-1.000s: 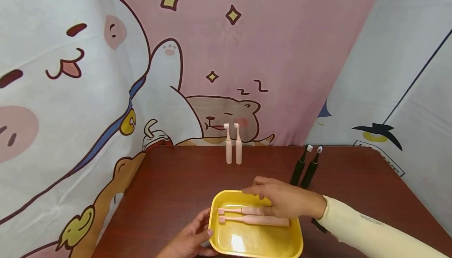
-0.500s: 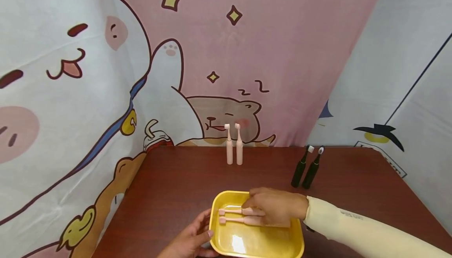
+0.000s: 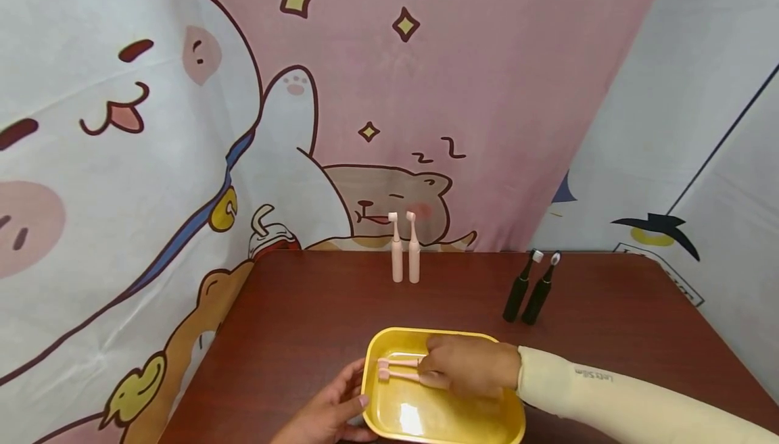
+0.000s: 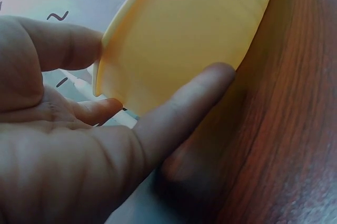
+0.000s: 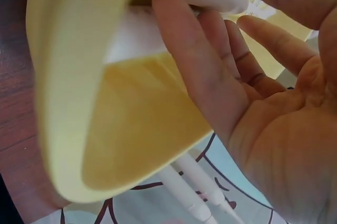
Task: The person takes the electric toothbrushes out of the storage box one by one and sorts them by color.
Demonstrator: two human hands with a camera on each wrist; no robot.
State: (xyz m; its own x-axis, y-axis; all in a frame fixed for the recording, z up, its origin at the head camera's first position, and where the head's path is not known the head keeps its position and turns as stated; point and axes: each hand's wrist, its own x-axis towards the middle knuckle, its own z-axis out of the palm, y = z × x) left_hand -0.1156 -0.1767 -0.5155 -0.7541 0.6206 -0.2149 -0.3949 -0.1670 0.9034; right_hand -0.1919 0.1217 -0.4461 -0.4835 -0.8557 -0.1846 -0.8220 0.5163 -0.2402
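At the near edge, the left hand [image 3: 331, 403] is resting against the left end of a yellow plastic tray [image 3: 435, 418], its fingers spreading loosely over the outer wall and touching it, one tip meeting the rim. Inside the tray, two pink electric toothbrushes [image 3: 400, 376] are lying side by side, their heads pointing toward the left hand. The right hand [image 3: 468, 366], with a cream sleeve [image 3: 608, 383] covering the arm, is sitting over their handles; its fingers are bending partway around, at least one tip touching a handle, though I cannot tell whether they are gripping it. The tray is resting on a reddish-brown wood-grain table [image 3: 292, 329]. Beyond it on the right, two black electric toothbrushes [image 3: 516, 299] are standing just beside each other. Farther back, near the middle, two more pale pink electric toothbrushes [image 3: 397, 260] are standing upright as a pair. Behind everything, a cartoon-printed backdrop [image 3: 499, 92] is hanging, showing a sleeping bear.
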